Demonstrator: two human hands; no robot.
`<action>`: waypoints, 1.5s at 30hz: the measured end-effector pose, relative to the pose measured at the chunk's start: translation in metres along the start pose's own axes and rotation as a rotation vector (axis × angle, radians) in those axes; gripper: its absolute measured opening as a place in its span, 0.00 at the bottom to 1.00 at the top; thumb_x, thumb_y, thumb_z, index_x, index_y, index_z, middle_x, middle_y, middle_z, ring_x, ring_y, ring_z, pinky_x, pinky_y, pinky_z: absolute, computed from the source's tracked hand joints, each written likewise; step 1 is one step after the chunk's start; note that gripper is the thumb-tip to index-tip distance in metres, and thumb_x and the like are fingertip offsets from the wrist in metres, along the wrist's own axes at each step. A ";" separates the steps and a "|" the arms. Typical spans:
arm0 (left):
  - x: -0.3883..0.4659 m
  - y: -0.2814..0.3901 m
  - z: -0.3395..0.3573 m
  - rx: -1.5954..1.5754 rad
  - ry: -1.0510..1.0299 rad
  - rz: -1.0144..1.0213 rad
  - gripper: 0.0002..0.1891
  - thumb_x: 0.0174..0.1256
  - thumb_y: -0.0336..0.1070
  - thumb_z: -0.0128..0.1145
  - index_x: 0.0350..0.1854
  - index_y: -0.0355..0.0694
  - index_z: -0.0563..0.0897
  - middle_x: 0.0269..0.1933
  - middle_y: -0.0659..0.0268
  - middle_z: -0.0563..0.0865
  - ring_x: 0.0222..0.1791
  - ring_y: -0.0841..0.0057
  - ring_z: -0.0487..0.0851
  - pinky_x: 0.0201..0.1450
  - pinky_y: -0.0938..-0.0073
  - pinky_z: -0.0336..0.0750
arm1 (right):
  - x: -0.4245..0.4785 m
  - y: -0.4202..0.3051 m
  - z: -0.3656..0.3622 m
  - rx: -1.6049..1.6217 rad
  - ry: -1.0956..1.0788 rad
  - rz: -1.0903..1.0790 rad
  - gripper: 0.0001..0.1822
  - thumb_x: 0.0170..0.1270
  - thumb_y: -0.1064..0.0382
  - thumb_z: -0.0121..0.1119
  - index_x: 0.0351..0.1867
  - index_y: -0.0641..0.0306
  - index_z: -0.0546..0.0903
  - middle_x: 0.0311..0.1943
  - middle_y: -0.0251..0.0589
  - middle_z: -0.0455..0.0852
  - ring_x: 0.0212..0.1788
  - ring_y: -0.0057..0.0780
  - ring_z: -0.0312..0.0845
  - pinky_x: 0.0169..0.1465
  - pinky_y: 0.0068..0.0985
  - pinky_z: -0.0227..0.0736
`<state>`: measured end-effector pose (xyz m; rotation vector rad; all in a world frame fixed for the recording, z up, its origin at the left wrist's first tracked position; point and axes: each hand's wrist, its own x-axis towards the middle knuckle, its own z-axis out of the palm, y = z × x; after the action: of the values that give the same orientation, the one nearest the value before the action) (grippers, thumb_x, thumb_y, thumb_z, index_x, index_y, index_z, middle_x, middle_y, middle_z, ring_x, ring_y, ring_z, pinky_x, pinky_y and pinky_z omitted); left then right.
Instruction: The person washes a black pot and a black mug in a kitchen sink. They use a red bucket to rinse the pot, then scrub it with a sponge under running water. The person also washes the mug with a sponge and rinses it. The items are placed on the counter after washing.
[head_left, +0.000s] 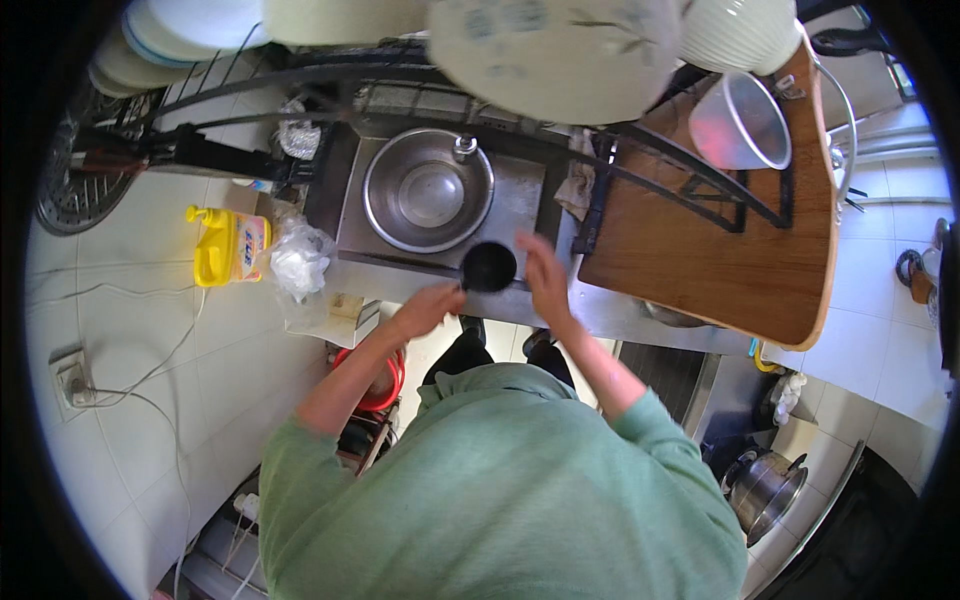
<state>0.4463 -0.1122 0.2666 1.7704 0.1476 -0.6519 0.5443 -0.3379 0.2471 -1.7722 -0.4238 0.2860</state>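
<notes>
My left hand (429, 310) grips a small round black pan or ladle (488, 268) by its short visible handle end, at the front edge of the sink. The black bowl shows a dark inside; its contents cannot be made out. My right hand (547, 279) is just right of its rim, blurred, with fingers loosely apart and nothing seen in them. Behind the pan, a stainless steel basin (429, 191) sits in the steel sink (519, 196). The tap (464, 147) reaches over the basin's rim.
A dish rack (300, 75) with bowls and a patterned plate (555, 60) hangs over the sink. Left are a yellow detergent bottle (217, 247) and a plastic bag (298, 259). A wooden board (720, 270) with a plastic tub (739, 124) lies right. A steel pot (766, 491) stands lower right.
</notes>
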 end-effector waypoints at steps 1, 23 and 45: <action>0.014 -0.016 -0.008 0.150 0.127 0.082 0.18 0.69 0.48 0.42 0.30 0.37 0.75 0.25 0.66 0.78 0.27 0.78 0.76 0.30 0.75 0.71 | 0.041 -0.008 0.009 -0.024 0.112 -0.114 0.18 0.64 0.60 0.47 0.52 0.66 0.74 0.51 0.48 0.77 0.54 0.39 0.73 0.55 0.30 0.66; 0.143 -0.013 -0.050 -0.057 0.631 0.131 0.24 0.66 0.53 0.41 0.44 0.34 0.78 0.43 0.44 0.80 0.46 0.49 0.77 0.48 0.57 0.70 | 0.257 0.011 -0.019 -1.056 0.267 0.034 0.17 0.58 0.55 0.58 0.49 0.49 0.77 0.46 0.48 0.79 0.48 0.48 0.76 0.51 0.40 0.70; 0.143 -0.016 -0.047 -0.156 0.588 0.129 0.22 0.68 0.53 0.42 0.32 0.35 0.77 0.25 0.57 0.82 0.28 0.62 0.81 0.34 0.64 0.73 | 0.257 0.004 -0.018 -1.118 0.242 0.047 0.14 0.59 0.52 0.56 0.38 0.59 0.82 0.35 0.51 0.83 0.42 0.50 0.79 0.47 0.41 0.73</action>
<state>0.5753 -0.0963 0.1891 1.7572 0.4679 -0.0103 0.7840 -0.2438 0.2556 -2.8666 -0.3891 -0.1966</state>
